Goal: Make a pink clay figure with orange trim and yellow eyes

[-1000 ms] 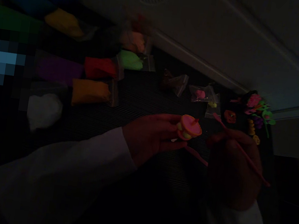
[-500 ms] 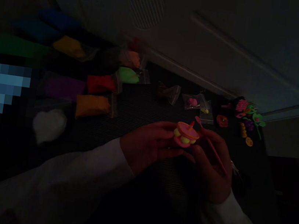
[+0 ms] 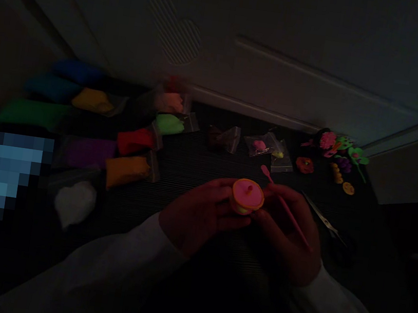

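Observation:
My left hand (image 3: 201,212) is closed around the left side of a small clay cake (image 3: 247,194). The cake has a pink top, an orange rim, a small red piece standing in the middle and yellow lower down. At its right side, the fingertips of my right hand (image 3: 292,225) touch or nearly touch it. A thin pink modelling tool (image 3: 290,214) with a flat paddle tip lies across my right hand, held in its fingers. Scissors (image 3: 326,222) lie on the dark table just right of that hand. The cake's underside is mostly hidden.
Bags of coloured clay lie at left, among them red (image 3: 135,141), orange (image 3: 127,171), purple (image 3: 90,154) and white (image 3: 75,203). Small bags with pink clay (image 3: 260,145) and yellow clay (image 3: 278,154) lie behind my hands. Clay flowers (image 3: 328,140) stand at back right, near the wall (image 3: 299,91).
My right hand has come in from the right to the cake, still holding the pink tool. The cake tipped about, and its top now faces me more. The camera view has shifted.

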A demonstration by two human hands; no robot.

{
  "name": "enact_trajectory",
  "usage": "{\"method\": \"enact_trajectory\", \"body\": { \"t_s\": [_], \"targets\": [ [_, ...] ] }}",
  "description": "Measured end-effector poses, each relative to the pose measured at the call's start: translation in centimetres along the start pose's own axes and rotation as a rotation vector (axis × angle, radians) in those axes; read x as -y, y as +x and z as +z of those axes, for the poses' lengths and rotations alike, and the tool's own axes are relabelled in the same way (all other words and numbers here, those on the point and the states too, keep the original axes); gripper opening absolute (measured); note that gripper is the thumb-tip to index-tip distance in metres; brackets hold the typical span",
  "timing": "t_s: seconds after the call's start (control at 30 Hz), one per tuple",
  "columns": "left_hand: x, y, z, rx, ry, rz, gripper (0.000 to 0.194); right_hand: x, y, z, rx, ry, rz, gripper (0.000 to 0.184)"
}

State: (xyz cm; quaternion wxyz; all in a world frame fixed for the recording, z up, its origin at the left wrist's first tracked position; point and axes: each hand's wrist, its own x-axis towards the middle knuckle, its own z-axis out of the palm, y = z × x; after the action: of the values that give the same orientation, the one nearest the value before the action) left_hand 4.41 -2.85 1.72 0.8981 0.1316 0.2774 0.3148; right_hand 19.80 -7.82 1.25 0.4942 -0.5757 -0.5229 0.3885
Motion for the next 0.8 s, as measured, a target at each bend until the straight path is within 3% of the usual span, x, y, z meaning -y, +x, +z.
{"method": "enact_trajectory", "body": {
  "t_s": [0.27, 0.4, 0.6, 0.8],
  "targets": [
    [-0.03, 0.03, 0.11, -0.045, 0.107, 0.037, 0.018, 0.16, -0.1, -0.08, 0.005, -0.071, -0.045, 0.039],
    [0.03, -0.06, 0.22, -0.121, 0.23, 0.082, 0.023, 0.47, -0.31, -0.32, -0.071, -0.036, -0.07, 0.038],
    [0.51, -0.43, 0.25, -0.125, 0.455, 0.183, 0.029, 1.02, -0.41, -0.3, -0.07, -0.3, -0.24, 0.039],
    [0.73, -0.55, 0.62, -0.139, 0.525, 0.214, 0.033, 0.59, -0.22, -0.38, -0.027, -0.417, -0.335, 0.034]
  ]
}}
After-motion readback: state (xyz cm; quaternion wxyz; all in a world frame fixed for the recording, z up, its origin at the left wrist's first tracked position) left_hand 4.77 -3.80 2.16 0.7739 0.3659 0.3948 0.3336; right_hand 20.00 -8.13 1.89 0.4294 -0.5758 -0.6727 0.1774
